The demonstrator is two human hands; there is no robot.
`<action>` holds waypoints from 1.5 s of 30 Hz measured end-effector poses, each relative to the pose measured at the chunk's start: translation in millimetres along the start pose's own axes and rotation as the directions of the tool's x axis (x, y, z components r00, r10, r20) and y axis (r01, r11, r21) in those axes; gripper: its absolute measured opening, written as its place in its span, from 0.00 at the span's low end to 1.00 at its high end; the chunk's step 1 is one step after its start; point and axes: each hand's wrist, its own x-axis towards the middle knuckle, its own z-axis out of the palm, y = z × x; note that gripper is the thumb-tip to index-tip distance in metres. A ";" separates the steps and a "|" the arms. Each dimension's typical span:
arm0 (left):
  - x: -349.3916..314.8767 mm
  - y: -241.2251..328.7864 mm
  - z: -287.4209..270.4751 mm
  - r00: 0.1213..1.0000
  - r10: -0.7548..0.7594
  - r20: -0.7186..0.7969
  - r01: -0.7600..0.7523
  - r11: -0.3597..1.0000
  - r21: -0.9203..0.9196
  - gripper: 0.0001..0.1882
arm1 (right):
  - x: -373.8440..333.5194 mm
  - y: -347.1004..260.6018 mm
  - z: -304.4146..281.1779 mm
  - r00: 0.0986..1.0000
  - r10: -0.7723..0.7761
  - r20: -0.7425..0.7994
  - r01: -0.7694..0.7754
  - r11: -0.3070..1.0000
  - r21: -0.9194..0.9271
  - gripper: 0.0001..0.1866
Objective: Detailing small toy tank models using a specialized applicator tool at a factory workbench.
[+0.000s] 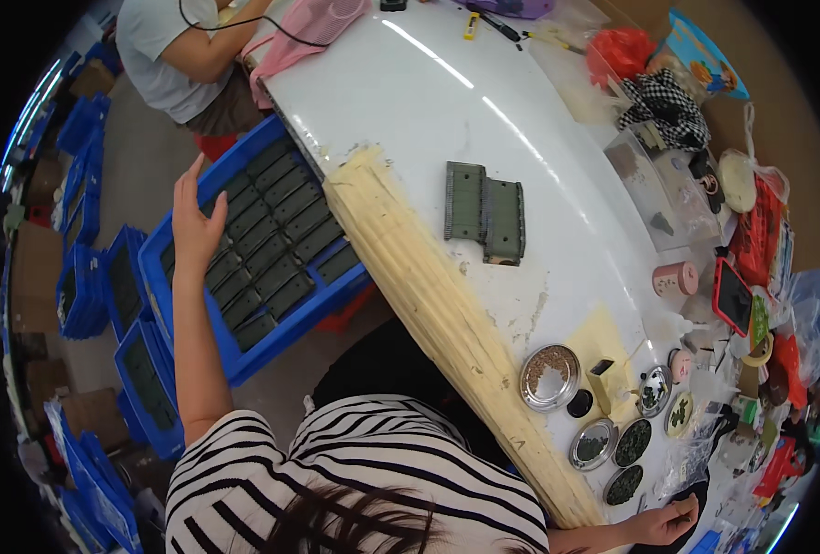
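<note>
My left hand is raised over the left side of a blue crate, with its fingers spread and nothing in them. Rows of flat dark green plastic pieces fill that crate. On the white table lie two similar green pieces side by side, the left piece set slightly farther back than the right piece. At the lower right, my right hand has its fingers curled together near the small round dishes. Whatever may be between those fingers is too small to make out.
A yellowish padded strip runs along the table edge. Metal dishes of small parts, a pink round container and a red-framed phone stand at right. Another person sits at far left. More blue crates stand on the floor.
</note>
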 end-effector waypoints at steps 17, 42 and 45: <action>-75.1 -212.7 -13.4 0.652 -0.608 0.453 0.354 0.773 0.527 0.55 | 13.7 -45.9 20.4 0.961 -0.262 -0.087 0.229 0.931 -0.283 0.23; -78.3 -214.0 -33.4 0.736 -0.496 0.461 0.246 0.830 0.500 0.51 | 19.3 -39.6 25.0 0.966 -0.255 0.033 0.256 0.947 -0.193 0.11; -83.6 -204.9 -34.0 0.766 -0.473 0.436 0.298 0.861 0.412 0.49 | 20.5 -30.9 23.3 0.966 -0.255 0.029 0.256 0.952 -0.165 0.12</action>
